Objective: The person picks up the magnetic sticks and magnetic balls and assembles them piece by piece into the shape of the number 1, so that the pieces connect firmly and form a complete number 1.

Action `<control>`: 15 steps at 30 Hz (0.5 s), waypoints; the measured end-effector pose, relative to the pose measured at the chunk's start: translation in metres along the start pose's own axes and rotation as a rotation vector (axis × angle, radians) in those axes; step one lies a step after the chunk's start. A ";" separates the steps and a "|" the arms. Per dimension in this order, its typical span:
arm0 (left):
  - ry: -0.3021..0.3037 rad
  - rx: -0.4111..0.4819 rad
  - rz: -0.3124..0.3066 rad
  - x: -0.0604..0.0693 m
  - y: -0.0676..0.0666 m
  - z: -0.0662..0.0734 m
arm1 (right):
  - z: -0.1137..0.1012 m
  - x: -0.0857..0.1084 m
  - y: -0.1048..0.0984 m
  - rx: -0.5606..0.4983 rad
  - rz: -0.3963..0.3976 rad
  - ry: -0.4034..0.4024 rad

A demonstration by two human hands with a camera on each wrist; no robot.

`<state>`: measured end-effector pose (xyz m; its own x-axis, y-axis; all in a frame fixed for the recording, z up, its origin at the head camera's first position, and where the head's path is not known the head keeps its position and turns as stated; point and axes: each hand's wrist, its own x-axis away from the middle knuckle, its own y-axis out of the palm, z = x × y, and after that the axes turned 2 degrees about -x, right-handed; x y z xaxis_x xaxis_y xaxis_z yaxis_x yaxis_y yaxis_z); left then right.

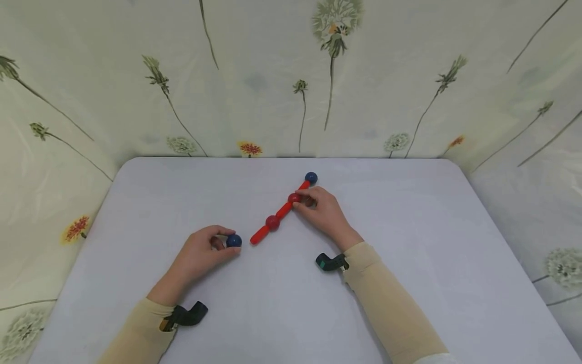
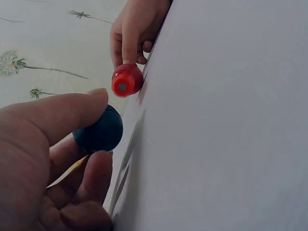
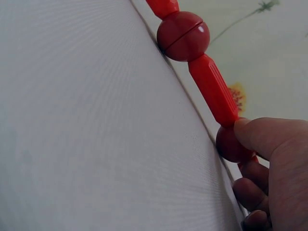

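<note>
A straight chain of red rods (image 1: 284, 210) and red balls (image 1: 273, 222) lies slantwise on the table, with a blue ball (image 1: 311, 177) at its far end. My right hand (image 1: 324, 211) pinches the farther red ball (image 3: 231, 143) between thumb and fingers. To the left, my left hand (image 1: 202, 255) holds a second blue ball (image 2: 102, 131) between thumb and fingers. A small gap separates that ball from the chain's near rod (image 1: 259, 235). In the left wrist view, this rod's end shows a round grey metal spot.
The white table (image 1: 282, 313) has rounded far corners. Behind it and at both sides hangs a cloth (image 1: 254, 91) printed with dandelions and flowers. A dark wrist camera (image 1: 188, 314) sits on the left sleeve, another camera (image 1: 331, 262) on the right.
</note>
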<state>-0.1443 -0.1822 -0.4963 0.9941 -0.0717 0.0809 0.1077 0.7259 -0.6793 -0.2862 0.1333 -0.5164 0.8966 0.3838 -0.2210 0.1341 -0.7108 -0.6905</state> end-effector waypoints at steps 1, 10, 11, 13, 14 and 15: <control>0.013 -0.005 0.003 0.000 0.001 0.000 | 0.000 0.000 0.000 0.002 0.000 0.000; 0.041 -0.021 0.022 0.002 0.008 0.001 | -0.002 0.000 -0.001 0.007 0.002 -0.005; 0.044 -0.023 0.025 0.002 0.009 0.001 | -0.002 0.000 -0.001 0.007 0.003 -0.006; 0.049 -0.027 0.031 0.003 0.011 0.003 | -0.002 0.000 0.000 0.007 0.000 -0.007; 0.057 -0.029 0.035 0.003 0.012 0.003 | -0.002 0.000 0.000 0.008 0.000 -0.007; 0.066 -0.032 0.039 0.004 0.013 0.003 | -0.001 0.000 0.000 0.007 -0.001 -0.008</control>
<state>-0.1391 -0.1708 -0.5028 0.9960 -0.0893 0.0066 0.0681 0.7067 -0.7042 -0.2854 0.1325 -0.5157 0.8931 0.3894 -0.2252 0.1322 -0.7058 -0.6960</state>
